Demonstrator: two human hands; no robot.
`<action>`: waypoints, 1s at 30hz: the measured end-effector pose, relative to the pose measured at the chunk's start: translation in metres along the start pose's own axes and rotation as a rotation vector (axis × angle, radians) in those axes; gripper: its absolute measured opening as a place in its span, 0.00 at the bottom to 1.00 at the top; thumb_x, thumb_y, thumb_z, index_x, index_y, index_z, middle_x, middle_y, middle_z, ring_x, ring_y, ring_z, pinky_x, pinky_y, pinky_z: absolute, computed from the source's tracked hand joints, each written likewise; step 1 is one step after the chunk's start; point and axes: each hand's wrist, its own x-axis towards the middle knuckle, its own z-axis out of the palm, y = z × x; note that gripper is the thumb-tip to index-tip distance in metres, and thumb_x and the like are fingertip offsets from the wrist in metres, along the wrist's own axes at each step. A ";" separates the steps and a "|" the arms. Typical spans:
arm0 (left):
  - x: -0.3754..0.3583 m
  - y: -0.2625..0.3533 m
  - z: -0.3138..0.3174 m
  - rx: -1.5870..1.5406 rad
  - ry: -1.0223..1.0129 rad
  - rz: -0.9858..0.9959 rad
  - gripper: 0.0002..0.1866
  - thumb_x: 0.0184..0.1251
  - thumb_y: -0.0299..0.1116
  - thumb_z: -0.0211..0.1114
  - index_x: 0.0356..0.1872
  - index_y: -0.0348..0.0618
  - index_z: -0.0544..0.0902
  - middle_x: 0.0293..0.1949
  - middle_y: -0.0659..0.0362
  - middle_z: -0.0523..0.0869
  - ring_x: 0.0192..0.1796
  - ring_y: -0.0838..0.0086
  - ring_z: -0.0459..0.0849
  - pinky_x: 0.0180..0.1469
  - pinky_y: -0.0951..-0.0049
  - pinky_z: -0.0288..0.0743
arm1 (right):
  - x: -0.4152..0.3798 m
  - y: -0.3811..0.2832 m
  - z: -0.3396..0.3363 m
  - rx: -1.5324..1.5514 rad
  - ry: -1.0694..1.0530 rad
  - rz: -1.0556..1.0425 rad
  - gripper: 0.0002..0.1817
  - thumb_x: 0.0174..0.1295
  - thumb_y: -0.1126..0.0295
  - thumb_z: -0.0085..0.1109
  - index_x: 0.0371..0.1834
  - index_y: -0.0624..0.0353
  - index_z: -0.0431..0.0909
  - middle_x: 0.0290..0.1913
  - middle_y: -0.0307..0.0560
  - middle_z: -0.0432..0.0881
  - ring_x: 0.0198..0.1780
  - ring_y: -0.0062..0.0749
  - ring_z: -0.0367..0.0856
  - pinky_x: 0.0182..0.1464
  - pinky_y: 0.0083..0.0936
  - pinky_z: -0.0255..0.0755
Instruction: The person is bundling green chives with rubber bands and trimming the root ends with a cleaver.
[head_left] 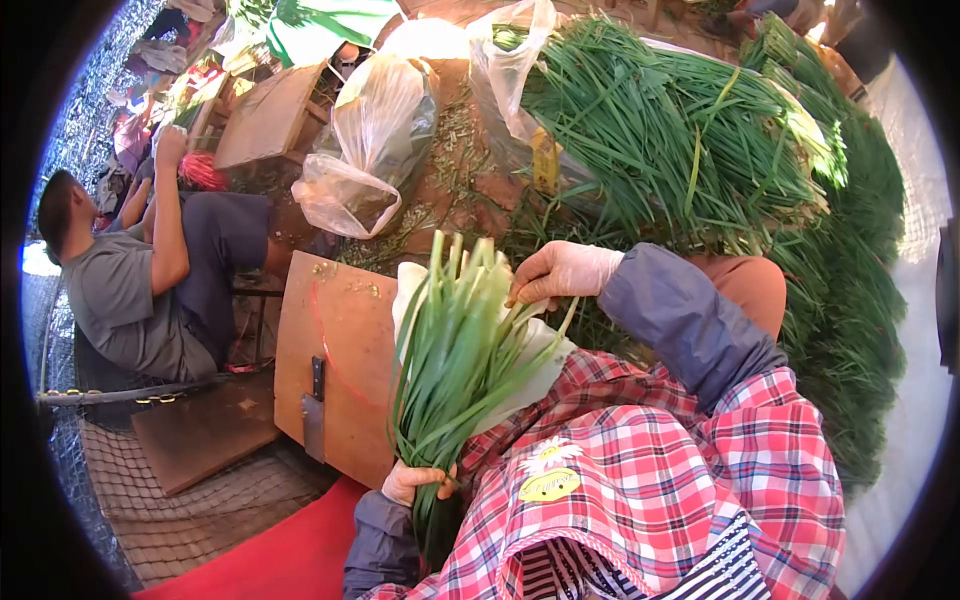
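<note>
A bunch of long green leafy stalks point(450, 340) lies across my lap, its pale cut ends pointing up and away from me. My left hand point(418, 482) is wrapped round the leafy end of the bunch, near the red plaid apron. At the other end, my right hand point(563, 272), in a pale glove with bare fingertips, pinches a few stalks at the bunch's right side. A white cloth or sheet point(535, 385) shows beneath the bunch. Left of it stands a wooden board point(345, 345), with a black-handled cleaver point(314, 410) resting on it.
A large heap of green stalks point(660, 130) fills the upper right. A tied clear plastic bag point(365, 140) sits at the top centre on littered brown ground. At the left a person in grey point(130, 290) sits beside another wooden board point(268, 115). Red cloth point(270, 560) lies at the bottom.
</note>
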 end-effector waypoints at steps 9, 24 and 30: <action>0.010 -0.005 0.002 -0.094 -0.164 0.054 0.24 0.47 0.31 0.68 0.46 0.31 0.74 0.23 0.48 0.78 0.20 0.66 0.76 0.24 0.70 0.69 | -0.004 -0.014 0.011 -0.043 0.086 0.015 0.16 0.59 0.66 0.61 0.47 0.62 0.79 0.33 0.42 0.83 0.32 0.25 0.82 0.38 0.23 0.76; 0.016 -0.020 0.000 -0.214 -0.152 0.076 0.19 0.47 0.37 0.66 0.36 0.32 0.76 0.18 0.52 0.76 0.17 0.69 0.73 0.22 0.71 0.64 | -0.028 -0.019 -0.049 0.676 0.675 -0.531 0.17 0.60 0.69 0.60 0.50 0.64 0.77 0.38 0.43 0.82 0.33 0.26 0.80 0.42 0.27 0.78; 0.022 -0.021 0.002 -0.254 -0.301 0.107 0.17 0.47 0.40 0.65 0.28 0.33 0.76 0.16 0.54 0.75 0.17 0.71 0.72 0.22 0.73 0.63 | -0.121 -0.034 -0.107 -0.444 1.448 -0.510 0.11 0.61 0.70 0.57 0.46 0.57 0.82 0.37 0.41 0.83 0.35 0.23 0.79 0.40 0.18 0.73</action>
